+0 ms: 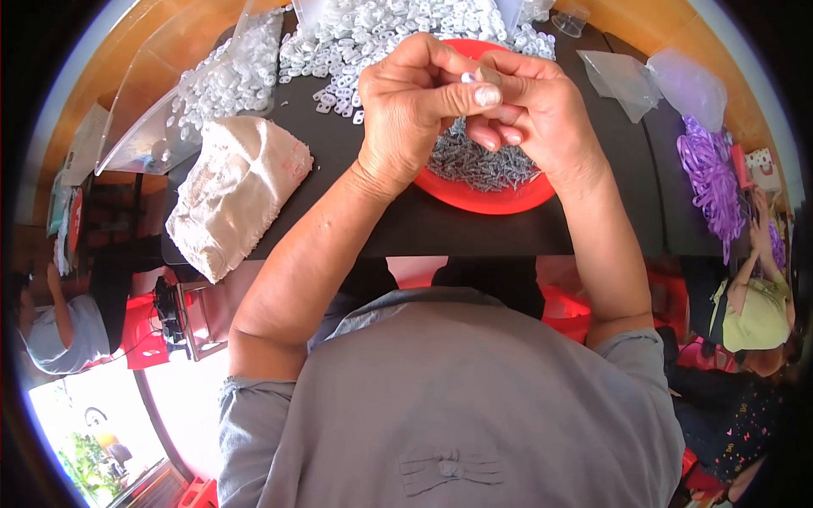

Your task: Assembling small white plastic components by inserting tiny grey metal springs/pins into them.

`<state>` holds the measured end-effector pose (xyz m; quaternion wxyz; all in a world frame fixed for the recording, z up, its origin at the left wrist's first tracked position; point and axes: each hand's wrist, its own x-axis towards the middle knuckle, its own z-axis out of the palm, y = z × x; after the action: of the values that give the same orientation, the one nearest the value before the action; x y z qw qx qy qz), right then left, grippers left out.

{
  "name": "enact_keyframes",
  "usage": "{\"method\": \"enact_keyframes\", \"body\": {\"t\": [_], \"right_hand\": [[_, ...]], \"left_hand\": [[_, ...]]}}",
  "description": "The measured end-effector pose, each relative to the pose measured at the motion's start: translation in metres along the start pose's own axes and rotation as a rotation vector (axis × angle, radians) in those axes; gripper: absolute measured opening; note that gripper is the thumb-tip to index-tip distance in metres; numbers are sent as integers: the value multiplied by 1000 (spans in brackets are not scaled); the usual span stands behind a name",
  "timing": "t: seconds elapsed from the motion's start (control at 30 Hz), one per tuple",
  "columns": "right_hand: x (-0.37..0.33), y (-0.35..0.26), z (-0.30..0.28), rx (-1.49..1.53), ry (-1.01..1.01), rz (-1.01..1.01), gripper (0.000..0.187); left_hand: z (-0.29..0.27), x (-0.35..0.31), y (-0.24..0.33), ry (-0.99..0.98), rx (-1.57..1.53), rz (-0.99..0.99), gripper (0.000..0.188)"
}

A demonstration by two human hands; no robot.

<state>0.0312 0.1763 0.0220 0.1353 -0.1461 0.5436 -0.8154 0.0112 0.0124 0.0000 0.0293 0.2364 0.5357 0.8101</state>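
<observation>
Both hands meet at the fingertips above a red round plate (487, 203). My left hand (402, 97) is closed in a pinch, and a small white plastic piece (468, 77) peeks out between thumb and forefinger. The right hand (550, 106) pinches right beside it, thumb and forefinger pressed together; what they hold is hidden. Its lower fingers curl loosely over the plate. Below lie many small grey screws (487, 169). Behind my hands spreads a heap of small white oval plastic pieces with holes (364, 34), some loose next to my left wrist.
A crumpled cream cloth (241, 186) lies at the left table edge, below a clear container (131, 140) near more white pieces. To the right are clear plastic bags (622, 80), a clear cup (572, 21) and purple ribbon bundles (711, 182). People sit at both sides.
</observation>
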Motion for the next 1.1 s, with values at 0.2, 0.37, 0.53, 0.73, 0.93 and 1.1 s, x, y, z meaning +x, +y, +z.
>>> {"method": "enact_keyframes", "body": {"t": [0.2,0.37,0.53,0.73,0.93,1.1], "right_hand": [[5,2,1,-13,-28,-33,25],[4,-10,5,-150,76,-102,26],[0,-9,2,-426,169,-180,26],[1,-9,4,-584,197,-324,21],[-1,-10,0,-541,243,-285,18],[-3,-10,7,-514,261,-254,18]], "left_hand": [[4,1,7,-5,22,76,18],[6,4,21,108,35,147,13],[3,4,27,92,-50,49,11],[8,-1,16,54,-47,46,12],[8,0,6,19,23,77,22],[7,0,7,4,93,120,27]]}}
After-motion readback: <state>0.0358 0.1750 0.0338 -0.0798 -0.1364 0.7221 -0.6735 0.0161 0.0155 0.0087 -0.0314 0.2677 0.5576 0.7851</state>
